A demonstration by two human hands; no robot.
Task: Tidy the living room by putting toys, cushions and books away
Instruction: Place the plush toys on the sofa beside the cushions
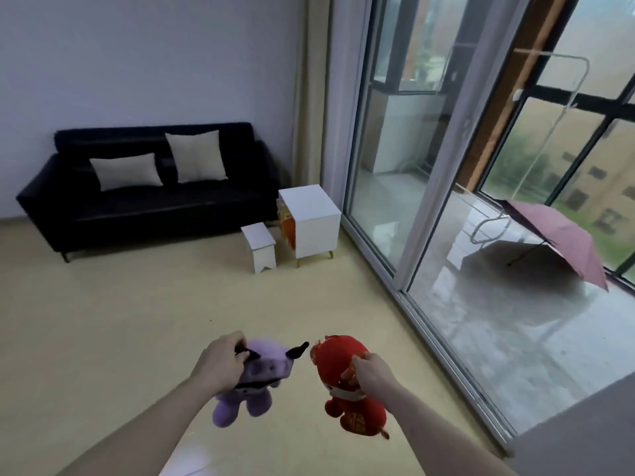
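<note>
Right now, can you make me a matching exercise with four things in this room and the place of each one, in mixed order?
Things:
1. purple plush toy
2. red plush toy
3. beige cushions
4. pink umbrella

Places:
A. on the black sofa
B. held in the right hand
C. outside the glass door, on the balcony floor
D. held in the left hand

Pairs: 1-D, 2-B, 3-A, 4-C

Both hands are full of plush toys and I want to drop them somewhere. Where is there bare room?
Bare: the cabinet top, the stool top, the sofa seat in front of the cushions, and the floor before it. Crowded: the cabinet's open side.
</note>
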